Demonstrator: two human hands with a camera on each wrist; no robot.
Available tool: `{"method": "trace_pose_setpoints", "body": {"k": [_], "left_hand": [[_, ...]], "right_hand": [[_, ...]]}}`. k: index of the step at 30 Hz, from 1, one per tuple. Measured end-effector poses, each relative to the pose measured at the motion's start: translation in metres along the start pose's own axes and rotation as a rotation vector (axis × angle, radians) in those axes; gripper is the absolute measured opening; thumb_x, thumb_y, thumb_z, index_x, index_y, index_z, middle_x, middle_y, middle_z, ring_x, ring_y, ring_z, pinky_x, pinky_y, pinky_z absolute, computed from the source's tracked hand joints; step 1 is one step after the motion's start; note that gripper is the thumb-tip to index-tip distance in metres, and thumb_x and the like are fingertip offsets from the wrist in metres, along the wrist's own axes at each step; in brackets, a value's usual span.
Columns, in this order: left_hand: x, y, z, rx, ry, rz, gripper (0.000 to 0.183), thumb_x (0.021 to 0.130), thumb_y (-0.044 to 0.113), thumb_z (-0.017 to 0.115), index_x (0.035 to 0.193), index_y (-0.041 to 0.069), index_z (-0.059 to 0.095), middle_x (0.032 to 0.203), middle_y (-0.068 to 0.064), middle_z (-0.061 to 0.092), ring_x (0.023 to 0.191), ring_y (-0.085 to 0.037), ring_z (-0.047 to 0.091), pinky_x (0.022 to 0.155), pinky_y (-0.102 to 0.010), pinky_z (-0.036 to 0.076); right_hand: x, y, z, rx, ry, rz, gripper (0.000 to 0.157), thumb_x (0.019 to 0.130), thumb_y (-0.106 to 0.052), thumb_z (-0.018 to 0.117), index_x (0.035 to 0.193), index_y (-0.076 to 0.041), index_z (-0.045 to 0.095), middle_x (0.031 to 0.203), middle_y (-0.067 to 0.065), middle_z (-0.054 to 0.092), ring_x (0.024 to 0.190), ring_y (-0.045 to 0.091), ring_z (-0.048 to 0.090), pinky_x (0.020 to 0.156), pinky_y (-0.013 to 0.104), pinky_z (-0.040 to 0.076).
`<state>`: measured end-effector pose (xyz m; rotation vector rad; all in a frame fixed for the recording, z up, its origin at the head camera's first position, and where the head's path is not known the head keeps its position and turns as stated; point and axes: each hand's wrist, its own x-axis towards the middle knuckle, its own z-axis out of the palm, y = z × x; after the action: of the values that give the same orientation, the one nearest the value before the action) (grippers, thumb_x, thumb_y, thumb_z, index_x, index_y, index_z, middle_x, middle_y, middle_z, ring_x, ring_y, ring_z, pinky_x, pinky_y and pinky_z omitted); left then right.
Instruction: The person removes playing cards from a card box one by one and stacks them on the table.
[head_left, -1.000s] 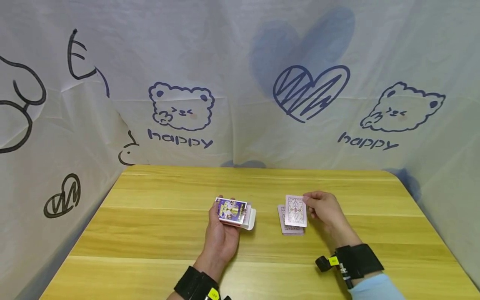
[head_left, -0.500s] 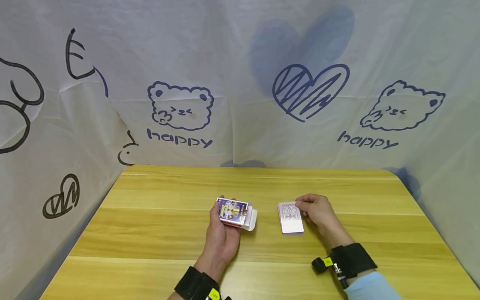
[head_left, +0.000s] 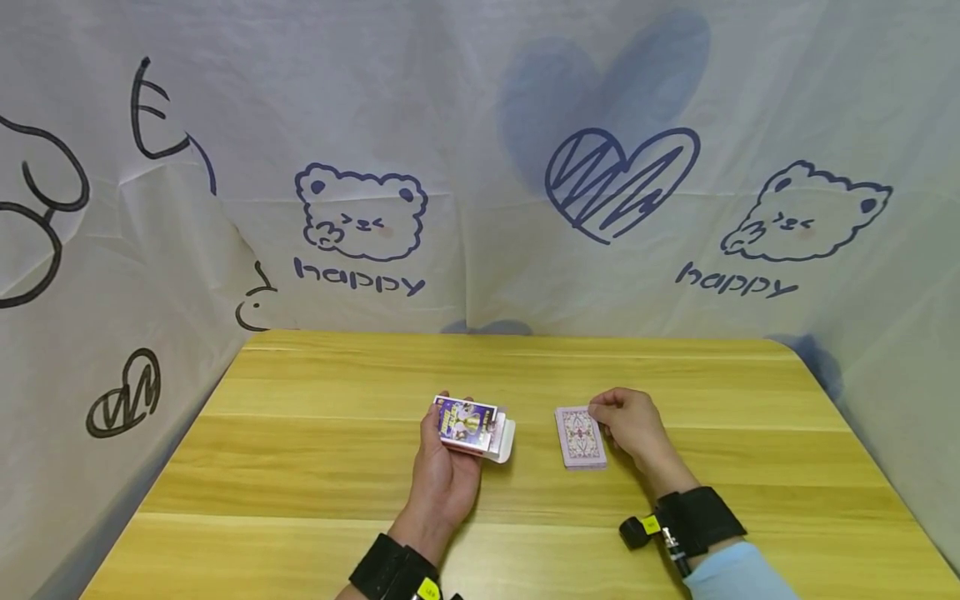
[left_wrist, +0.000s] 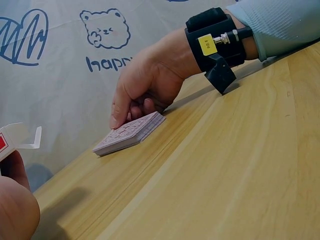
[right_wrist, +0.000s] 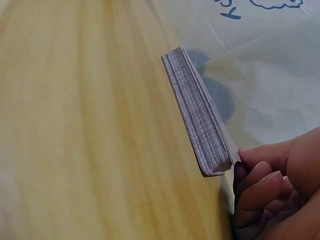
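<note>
In the head view my left hand (head_left: 444,482) holds a blue-printed card box (head_left: 459,422), its white end flap (head_left: 504,442) hanging open toward the right and cards showing inside the mouth. To the right, a neat stack of playing cards (head_left: 581,440) lies face down on the table, with pink patterned backs. My right hand (head_left: 636,423) pinches the far right corner of the top card between thumb and fingers. From the right wrist view, the top card (right_wrist: 207,92) sits slightly raised along the edge of the thick stack (right_wrist: 192,120), and the thumb (right_wrist: 265,154) is at its corner.
The wooden table (head_left: 315,483) stretches out around both hands. A white cloth (head_left: 480,267) with drawn bears and hearts hangs behind and along the sides. Both wrists wear black straps (head_left: 701,521) carrying small cameras.
The right hand has moved left and lowered its card onto the stack, squaring with it. In the last half second it has barely shifted. The left hand and box stay nearly still.
</note>
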<state>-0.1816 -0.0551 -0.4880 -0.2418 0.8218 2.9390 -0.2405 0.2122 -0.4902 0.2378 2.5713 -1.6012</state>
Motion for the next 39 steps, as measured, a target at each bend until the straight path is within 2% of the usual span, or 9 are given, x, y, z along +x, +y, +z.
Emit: {"method": "trace_pose_setpoints", "body": {"k": [7,18,23,30,35,39], "left_hand": [[0.000,0.000,0.000,0.002,-0.007,0.012,0.058,0.103,0.045,0.036,0.154,0.021,0.018,0.157,-0.015,0.020,0.141,-0.025,0.027,0.113,-0.032,0.036],[0.000,0.001,0.000,0.002,-0.007,0.007,0.057,0.104,0.044,0.035,0.153,0.022,0.019,0.157,-0.014,0.020,0.141,-0.024,0.028,0.114,-0.032,0.035],[0.002,0.001,0.001,-0.012,-0.006,0.019,0.057,0.103,0.044,0.037,0.153,0.021,0.020,0.156,-0.015,0.022,0.142,-0.026,0.024,0.113,-0.032,0.036],[0.002,0.000,0.001,-0.005,-0.002,0.017,0.058,0.103,0.044,0.037,0.153,0.021,0.020,0.156,-0.015,0.022,0.142,-0.026,0.025,0.113,-0.032,0.036],[0.001,0.001,0.000,-0.008,-0.008,0.010,0.058,0.103,0.043,0.038,0.153,0.022,0.019,0.157,-0.014,0.021,0.142,-0.025,0.025,0.113,-0.032,0.035],[0.001,0.001,-0.001,-0.009,-0.013,0.010,0.058,0.103,0.043,0.038,0.153,0.022,0.019,0.157,-0.014,0.021,0.142,-0.024,0.026,0.113,-0.032,0.035]], "right_hand": [[0.001,-0.001,0.000,-0.032,0.004,-0.004,0.015,0.093,-0.015,0.061,0.099,-0.002,0.065,0.075,0.010,0.057,0.056,0.018,0.048,0.039,0.024,0.039],[0.000,-0.001,0.000,-0.096,0.018,-0.025,0.014,0.091,-0.015,0.063,0.097,-0.003,0.066,0.071,0.009,0.057,0.050,0.016,0.047,0.038,0.025,0.040],[-0.001,-0.002,0.000,-0.082,0.028,-0.031,0.015,0.091,-0.015,0.063,0.095,-0.001,0.066,0.073,0.010,0.058,0.051,0.017,0.049,0.037,0.025,0.041],[-0.002,-0.002,-0.003,-0.055,0.035,0.005,0.020,0.094,-0.022,0.060,0.100,-0.003,0.065,0.074,0.011,0.057,0.054,0.019,0.050,0.041,0.027,0.044],[-0.007,-0.006,-0.004,-0.035,0.085,-0.008,0.024,0.094,-0.024,0.059,0.102,-0.003,0.066,0.067,0.009,0.055,0.051,0.020,0.050,0.041,0.029,0.044],[-0.013,-0.015,-0.002,-0.049,0.146,-0.061,0.026,0.095,-0.027,0.058,0.104,-0.004,0.067,0.067,0.011,0.056,0.051,0.020,0.050,0.041,0.029,0.042]]}}
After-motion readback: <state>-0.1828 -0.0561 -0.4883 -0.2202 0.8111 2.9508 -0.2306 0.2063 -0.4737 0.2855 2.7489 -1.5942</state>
